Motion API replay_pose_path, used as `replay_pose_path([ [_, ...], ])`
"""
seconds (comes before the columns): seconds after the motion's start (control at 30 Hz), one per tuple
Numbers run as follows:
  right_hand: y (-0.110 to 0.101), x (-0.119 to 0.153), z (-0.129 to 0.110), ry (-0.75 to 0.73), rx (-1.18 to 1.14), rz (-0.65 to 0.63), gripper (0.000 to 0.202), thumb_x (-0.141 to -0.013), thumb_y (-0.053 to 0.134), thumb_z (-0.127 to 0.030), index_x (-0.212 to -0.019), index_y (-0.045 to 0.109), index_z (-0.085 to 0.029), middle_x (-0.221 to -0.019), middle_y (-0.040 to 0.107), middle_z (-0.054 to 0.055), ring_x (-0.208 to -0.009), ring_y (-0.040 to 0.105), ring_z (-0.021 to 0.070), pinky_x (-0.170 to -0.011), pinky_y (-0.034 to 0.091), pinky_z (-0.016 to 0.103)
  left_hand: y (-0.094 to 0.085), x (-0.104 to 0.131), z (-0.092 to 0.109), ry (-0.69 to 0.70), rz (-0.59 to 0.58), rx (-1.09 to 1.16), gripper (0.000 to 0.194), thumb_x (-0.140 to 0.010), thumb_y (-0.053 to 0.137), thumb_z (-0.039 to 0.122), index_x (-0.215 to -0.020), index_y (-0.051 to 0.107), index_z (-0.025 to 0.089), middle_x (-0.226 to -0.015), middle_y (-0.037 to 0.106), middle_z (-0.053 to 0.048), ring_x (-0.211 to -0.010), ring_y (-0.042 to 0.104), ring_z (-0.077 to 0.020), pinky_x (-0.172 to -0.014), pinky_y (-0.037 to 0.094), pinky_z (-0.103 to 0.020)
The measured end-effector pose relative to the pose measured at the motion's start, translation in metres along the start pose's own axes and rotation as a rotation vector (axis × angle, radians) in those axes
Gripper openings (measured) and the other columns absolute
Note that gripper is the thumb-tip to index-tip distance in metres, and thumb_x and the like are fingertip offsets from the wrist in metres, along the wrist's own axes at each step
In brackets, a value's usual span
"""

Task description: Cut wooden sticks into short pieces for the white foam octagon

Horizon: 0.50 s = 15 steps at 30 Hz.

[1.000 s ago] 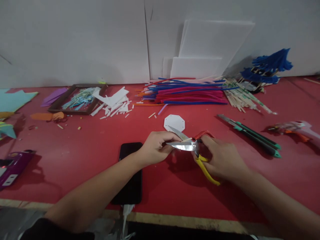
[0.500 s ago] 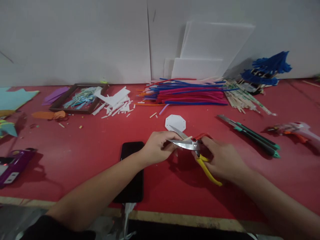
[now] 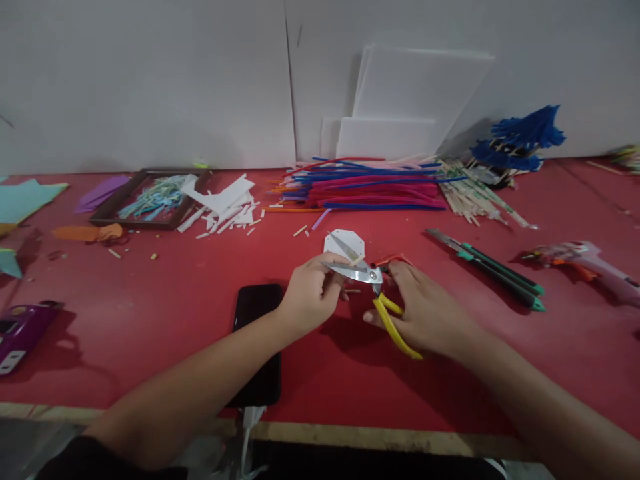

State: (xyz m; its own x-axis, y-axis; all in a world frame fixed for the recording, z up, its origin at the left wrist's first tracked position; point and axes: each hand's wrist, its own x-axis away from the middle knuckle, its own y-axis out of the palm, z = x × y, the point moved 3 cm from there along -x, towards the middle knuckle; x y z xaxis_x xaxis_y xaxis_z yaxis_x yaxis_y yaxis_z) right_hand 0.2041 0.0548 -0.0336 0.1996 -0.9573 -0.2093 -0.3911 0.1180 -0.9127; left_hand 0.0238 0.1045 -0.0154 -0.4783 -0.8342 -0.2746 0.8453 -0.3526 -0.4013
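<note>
On my head view, the left hand (image 3: 313,293) reaches in from the lower left, palm turned inward, fingers curled and pinching a short wooden stick (image 3: 357,261) between the open blades. The right hand (image 3: 425,307) angles in from the lower right, fingers wrapped around the handles of the scissors (image 3: 373,275), which hover over the red table (image 3: 330,393) near the white octagonal card (image 3: 345,244).

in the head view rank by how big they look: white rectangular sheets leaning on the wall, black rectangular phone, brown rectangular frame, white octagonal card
1. white leaning sheets
2. black phone and brown frame: too alike to rank
3. white octagonal card
</note>
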Motion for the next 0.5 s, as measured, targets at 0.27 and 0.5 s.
replay_pose_path([
  [0.27,-0.003,-0.002,-0.003,0.04,-0.028,-0.068,0.053,-0.081,0.054,-0.057,-0.113,0.053,-0.014,-0.104,0.067,0.017,-0.096,0.066,0.0314,-0.076,0.052,0.041,-0.002,0.001,-0.002,0.021,-0.012,-0.07,0.013,-0.084,0.045,0.01,-0.085,0.055,0.018,-0.061,0.059,0.004,-0.048,0.059,-0.0089,-0.051,0.046,-0.02],
  [0.5,-0.004,-0.004,0.0,0.054,0.008,-0.061,0.051,-0.077,0.056,-0.062,-0.098,0.057,-0.016,-0.093,0.067,0.015,-0.087,0.065,0.0304,-0.07,0.049,0.04,-0.013,-0.004,-0.014,-0.097,0.184,-0.012,0.011,-0.087,0.052,0.026,-0.08,0.045,0.021,-0.066,0.056,0.005,-0.043,0.055,-0.008,-0.041,0.042,-0.019],
])
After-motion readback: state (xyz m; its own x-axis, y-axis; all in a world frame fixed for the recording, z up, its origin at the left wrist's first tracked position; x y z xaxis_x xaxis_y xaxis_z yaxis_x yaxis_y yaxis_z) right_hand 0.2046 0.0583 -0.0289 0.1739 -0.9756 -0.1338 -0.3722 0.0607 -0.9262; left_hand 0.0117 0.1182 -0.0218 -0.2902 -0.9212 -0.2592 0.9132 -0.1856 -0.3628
